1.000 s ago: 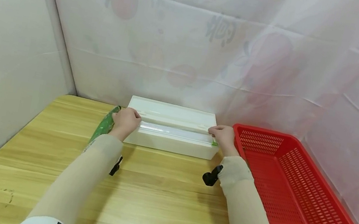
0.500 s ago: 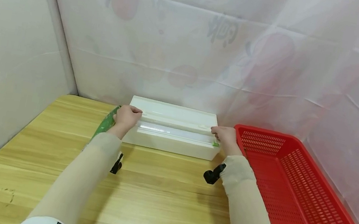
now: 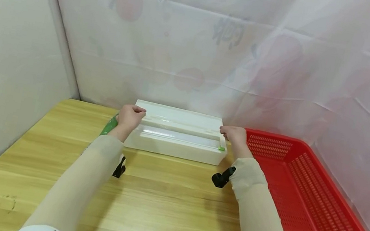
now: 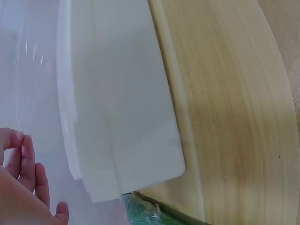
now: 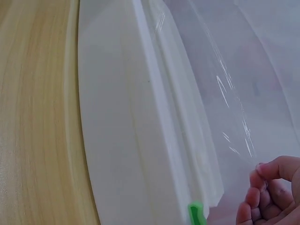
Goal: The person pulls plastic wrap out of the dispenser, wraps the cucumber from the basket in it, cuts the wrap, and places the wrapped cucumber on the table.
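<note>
Nearest the head camera, two sleeved forearms cross a wooden table (image 3: pixel 161 210), each with a black wrist camera mount. Further in, the left hand (image 3: pixel 129 117) sits at the left end of a white dispenser box (image 3: pixel 175 147) and the right hand (image 3: pixel 236 135) at its right end. Both hands have fingers curled and pinched on a sheet of clear film (image 3: pixel 179 129) stretched between them above the box. From the head view the film shows only as a pale glossy band; whether it is clear of the box along its whole width cannot be told there.

The right wrist view shows the film (image 5: pixel 225 79) plainly as a transparent sheet with creases, rising off the box (image 5: pixel 131 131), with the fingertips (image 5: pixel 255 187) closed on its edge. It also shows a small green slider (image 5: pixel 197 213) at the box's end. The left wrist view shows the left hand's fingers (image 4: pixel 28 164) lying against the film (image 4: pixel 28 70) beside the box (image 4: pixel 117 103); the pinch itself falls outside that frame. A green package (image 4: pixel 145 211) lies under the box corner.

To the right, just beside the right hand, stands a red perforated basket (image 3: pixel 305 194). Beyond everything hangs a white sheet backdrop (image 3: pixel 197 43).
</note>
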A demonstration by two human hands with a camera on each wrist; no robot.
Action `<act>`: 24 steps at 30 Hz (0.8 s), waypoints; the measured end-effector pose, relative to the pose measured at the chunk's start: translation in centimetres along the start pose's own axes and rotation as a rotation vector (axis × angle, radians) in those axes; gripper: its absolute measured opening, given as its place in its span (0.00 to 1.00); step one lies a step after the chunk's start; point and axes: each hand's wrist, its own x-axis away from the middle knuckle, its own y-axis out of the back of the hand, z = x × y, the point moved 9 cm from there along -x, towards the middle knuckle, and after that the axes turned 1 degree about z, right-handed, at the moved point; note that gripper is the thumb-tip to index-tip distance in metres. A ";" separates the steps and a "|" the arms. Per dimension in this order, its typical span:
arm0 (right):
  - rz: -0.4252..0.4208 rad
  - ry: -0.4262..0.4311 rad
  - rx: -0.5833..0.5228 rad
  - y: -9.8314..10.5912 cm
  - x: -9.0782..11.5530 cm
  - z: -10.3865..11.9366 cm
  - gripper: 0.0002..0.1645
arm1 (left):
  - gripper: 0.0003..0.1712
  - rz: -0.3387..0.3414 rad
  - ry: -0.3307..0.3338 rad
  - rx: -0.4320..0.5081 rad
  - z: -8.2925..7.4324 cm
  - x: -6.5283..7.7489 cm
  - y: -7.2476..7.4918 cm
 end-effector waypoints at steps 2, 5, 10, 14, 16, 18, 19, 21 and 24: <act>-0.011 0.008 -0.009 0.1 0.0 0.3 0.23 | 0.16 -0.004 0.015 0.021 0.1 0.0 0.2; -0.026 0.029 -0.003 0.2 0.1 0.7 0.22 | 0.16 -0.008 0.031 0.043 0.0 -0.1 0.5; -0.009 0.075 -0.010 0.5 0.5 1.6 0.22 | 0.16 -0.012 0.043 0.082 -0.3 -0.4 0.9; 0.000 0.093 -0.014 0.8 0.5 2.3 0.22 | 0.16 -0.018 0.045 0.104 -0.6 -0.5 1.0; -0.002 0.091 -0.015 1.0 0.5 2.5 0.23 | 0.16 -0.024 0.039 0.114 -0.9 -0.6 1.2; -0.006 0.094 -0.023 1.2 0.5 2.9 0.23 | 0.17 -0.021 0.029 0.130 -1.3 -0.7 1.3; -0.004 0.096 -0.026 1.3 0.5 3.1 0.22 | 0.17 -0.020 0.024 0.142 -1.4 -0.7 1.3; -0.001 0.100 -0.037 1.3 0.5 3.4 0.22 | 0.18 -0.018 0.013 0.157 -1.8 -0.8 1.5; 0.006 0.108 -0.029 1.5 0.7 3.8 0.22 | 0.17 -0.009 0.011 0.188 -2.1 -0.8 1.7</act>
